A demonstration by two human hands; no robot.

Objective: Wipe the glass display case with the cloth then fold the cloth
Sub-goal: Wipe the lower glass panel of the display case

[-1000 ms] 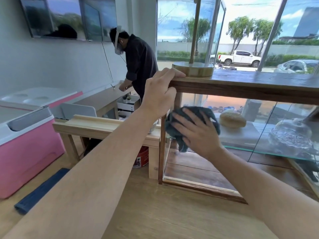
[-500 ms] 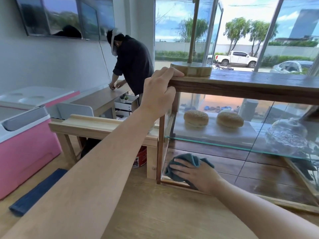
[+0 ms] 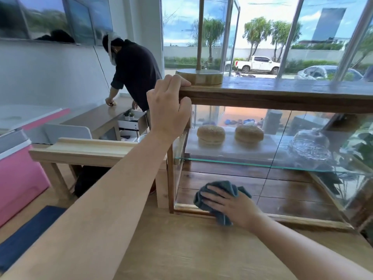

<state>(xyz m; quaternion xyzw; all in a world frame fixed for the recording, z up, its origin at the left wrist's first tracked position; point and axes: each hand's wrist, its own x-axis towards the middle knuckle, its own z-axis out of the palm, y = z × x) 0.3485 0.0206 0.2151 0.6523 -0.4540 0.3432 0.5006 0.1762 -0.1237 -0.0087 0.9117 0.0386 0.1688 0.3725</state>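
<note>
The glass display case [image 3: 282, 186] has a wooden frame and a dark wooden top, and stands on a light wooden counter. My right hand [image 3: 232, 207] presses a bunched blue-grey cloth [image 3: 220, 187] flat against the lower left of the front glass, close to the bottom frame rail. My left hand [image 3: 167, 112] grips the top left corner of the case, fingers over the wooden top. Inside, two sesame buns [image 3: 211, 135] sit on the glass shelf.
A round wooden lamp base [image 3: 199, 76] stands on the case top by my left fingers. A glass dome [image 3: 310, 146] sits inside at the right. Left are a wooden bench [image 3: 80, 150], a pink cooler [image 3: 18, 168] and another person [image 3: 135, 73] bent over a table.
My right hand has swept the cloth down the front glass from the shelf level to the bottom rail, then slightly right. My left hand has stayed on the case corner.
</note>
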